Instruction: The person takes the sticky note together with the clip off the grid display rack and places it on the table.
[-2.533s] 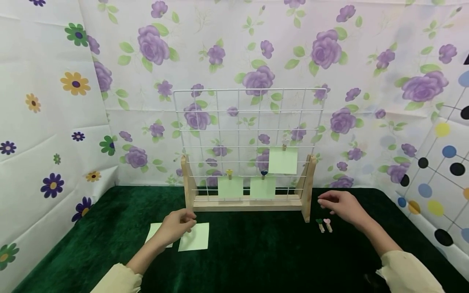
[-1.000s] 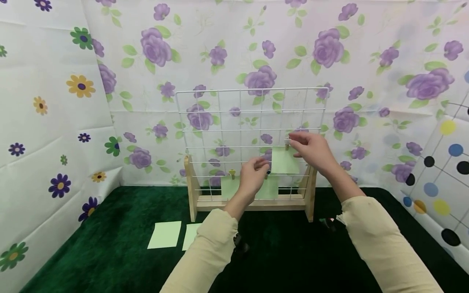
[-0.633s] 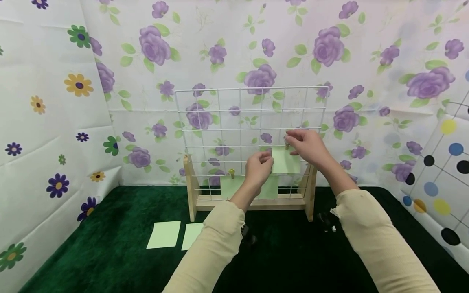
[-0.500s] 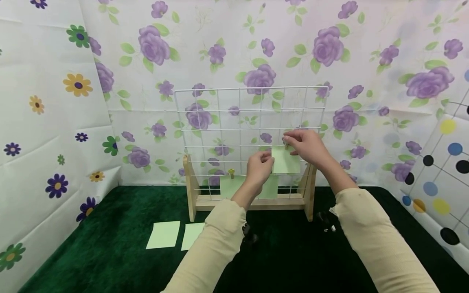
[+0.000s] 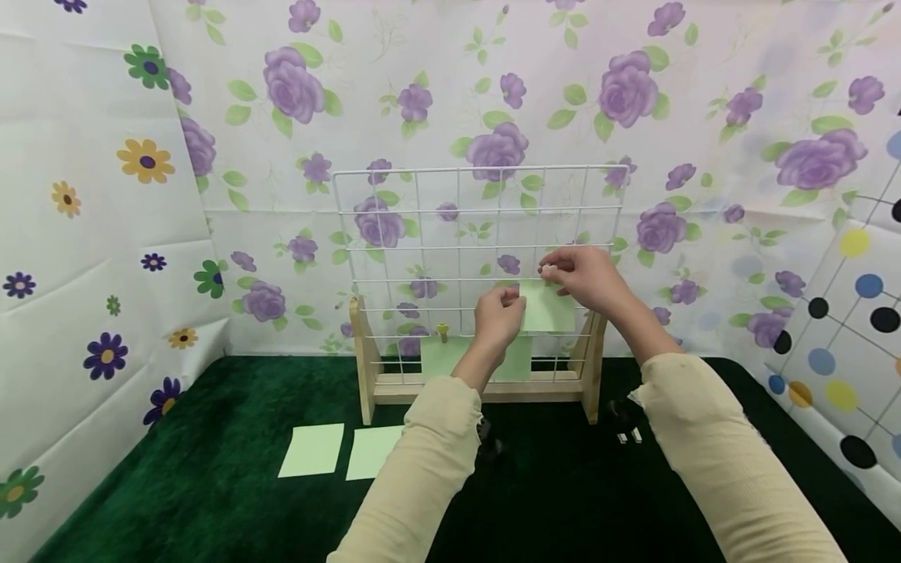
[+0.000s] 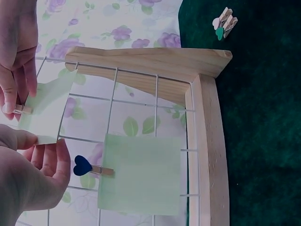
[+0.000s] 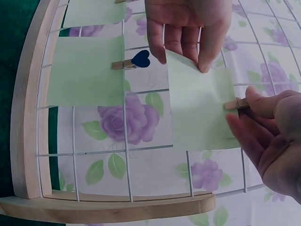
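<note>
The top note (image 5: pixel 548 311) hung at the right side of the wire grid (image 5: pixel 479 168), below the middle of its height and near its right edge. The right hand (image 5: pixel 594 279) pinched a small wooden clip (image 7: pixel 230 105) between thumb and fingertips, right at the middle of the note's upper edge, leaving hardly any gap. Whether the clip was biting the paper just then, I couldn't tell. The left hand (image 5: pixel 498 319) had the note's left edge pinched, thumb in front and fingers curled behind.

Just below and to the left, a second note (image 6: pixel 141 174) hung near the grid's bottom edge, a blue heart clip (image 6: pixel 94 168) on its upper edge. To the left of that came a third note (image 5: pixel 436 356), partly covered by the left arm, with a yellow clip (image 5: pixel 443 332) at its top. The grid stood upright in a wooden stand (image 5: pixel 528 393) near the back edge of the green-covered table (image 5: pixel 211 469).

Toward the table's left edge lay a loose note (image 5: pixel 312 450), and just right of it another loose note (image 5: pixel 369 453), its right side under the left sleeve (image 5: pixel 422 469). To the right of the stand, a pink clip (image 6: pixel 222 16) and a green clip (image 6: pixel 228 26) lay side by side. Behind everything hung a sheet (image 5: pixel 436 47) printed with purple roses.
</note>
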`<state>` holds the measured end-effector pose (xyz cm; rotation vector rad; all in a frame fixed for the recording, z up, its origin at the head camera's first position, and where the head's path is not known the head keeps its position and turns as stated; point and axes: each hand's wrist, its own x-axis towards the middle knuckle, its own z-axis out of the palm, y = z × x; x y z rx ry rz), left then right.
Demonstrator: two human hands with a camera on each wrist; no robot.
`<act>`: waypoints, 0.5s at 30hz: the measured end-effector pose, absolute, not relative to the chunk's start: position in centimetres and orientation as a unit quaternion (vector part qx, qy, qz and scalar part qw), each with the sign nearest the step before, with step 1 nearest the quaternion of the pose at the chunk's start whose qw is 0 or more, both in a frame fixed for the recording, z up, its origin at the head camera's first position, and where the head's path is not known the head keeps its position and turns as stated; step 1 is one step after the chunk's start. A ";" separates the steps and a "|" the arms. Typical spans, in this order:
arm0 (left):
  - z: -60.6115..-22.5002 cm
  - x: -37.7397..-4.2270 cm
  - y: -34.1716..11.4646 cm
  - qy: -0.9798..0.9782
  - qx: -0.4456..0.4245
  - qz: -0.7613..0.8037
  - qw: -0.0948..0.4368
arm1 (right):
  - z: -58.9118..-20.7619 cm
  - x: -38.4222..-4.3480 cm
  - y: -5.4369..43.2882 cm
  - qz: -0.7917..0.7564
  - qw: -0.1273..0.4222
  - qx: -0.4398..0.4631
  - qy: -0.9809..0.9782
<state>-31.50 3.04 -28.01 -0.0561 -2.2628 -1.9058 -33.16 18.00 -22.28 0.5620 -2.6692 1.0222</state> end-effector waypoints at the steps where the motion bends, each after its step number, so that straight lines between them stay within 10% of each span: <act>1: -28.0 -31.5 3.0 -0.763 -0.018 -0.640 0.092 | -22.3 -33.2 18.0 0.347 0.118 0.193 -0.910; 15: -27.6 -31.6 3.0 -0.772 -0.016 -0.629 0.084 | -22.3 -33.4 18.2 0.349 0.166 0.197 -0.901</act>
